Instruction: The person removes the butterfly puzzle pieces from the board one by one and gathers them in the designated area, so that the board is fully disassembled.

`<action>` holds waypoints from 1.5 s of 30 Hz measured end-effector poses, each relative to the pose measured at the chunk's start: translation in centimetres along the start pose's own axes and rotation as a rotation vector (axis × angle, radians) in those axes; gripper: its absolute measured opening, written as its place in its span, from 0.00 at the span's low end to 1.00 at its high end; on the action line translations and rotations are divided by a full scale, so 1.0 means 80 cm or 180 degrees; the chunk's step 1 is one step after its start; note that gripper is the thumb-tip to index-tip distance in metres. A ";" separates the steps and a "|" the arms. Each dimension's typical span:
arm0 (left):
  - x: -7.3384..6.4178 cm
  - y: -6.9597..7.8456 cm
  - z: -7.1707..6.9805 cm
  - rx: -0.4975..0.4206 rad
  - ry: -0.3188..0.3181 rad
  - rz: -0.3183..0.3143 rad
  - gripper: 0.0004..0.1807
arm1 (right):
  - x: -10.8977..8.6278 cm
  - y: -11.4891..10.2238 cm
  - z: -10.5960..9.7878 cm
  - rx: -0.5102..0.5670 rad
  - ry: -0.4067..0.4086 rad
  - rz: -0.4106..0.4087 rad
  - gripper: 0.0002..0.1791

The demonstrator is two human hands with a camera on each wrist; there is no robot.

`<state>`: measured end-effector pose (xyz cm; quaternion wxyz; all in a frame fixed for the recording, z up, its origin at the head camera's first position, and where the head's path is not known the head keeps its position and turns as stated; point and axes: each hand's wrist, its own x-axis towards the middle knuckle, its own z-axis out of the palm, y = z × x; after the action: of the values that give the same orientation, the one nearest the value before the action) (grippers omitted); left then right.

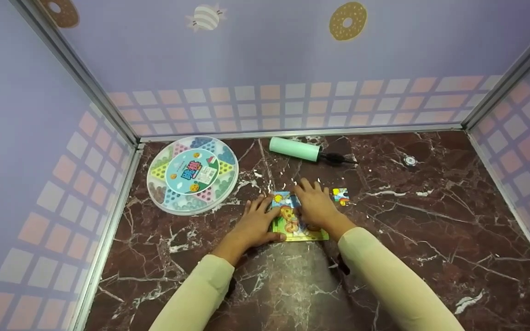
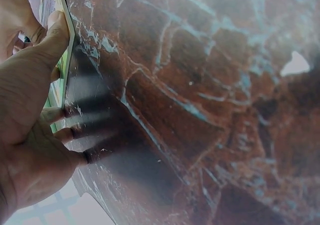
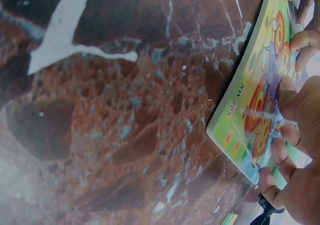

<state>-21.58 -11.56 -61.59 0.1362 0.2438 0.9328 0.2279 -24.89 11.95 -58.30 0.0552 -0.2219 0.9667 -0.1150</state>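
A colourful jigsaw puzzle (image 1: 302, 237) with cartoon figures lies flat on the dark marble surface, between both hands. My left hand (image 1: 256, 223) rests along its left side, thumb on the lower left corner and fingers spread. Across the upper right of the puzzle lies my right hand (image 1: 318, 207), its fingers and thumb touching the picture and hiding part of it. The right wrist view shows the board's pale rim (image 3: 227, 102) and the right thumb (image 3: 290, 97) on the picture. One loose puzzle piece (image 1: 340, 196) sits apart, just beyond the board's right edge.
A round Chinese checkers set (image 1: 192, 204) with a clear cover stands at the back left. Behind the puzzle lies a mint-green hand pump (image 1: 294, 149) with a black nozzle. A small round white-and-black disc (image 1: 410, 161) is at the back right. Patterned walls enclose three sides.
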 end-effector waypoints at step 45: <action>-0.017 0.036 -0.028 0.0340 -0.0122 -0.0123 0.46 | -0.006 -0.004 -0.001 -0.0043 0.0088 -0.0059 0.28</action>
<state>-20.12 -10.81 -58.05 0.1452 0.2369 0.9454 0.1705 -24.37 11.86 -58.10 0.0393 -0.2295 0.9660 -0.1121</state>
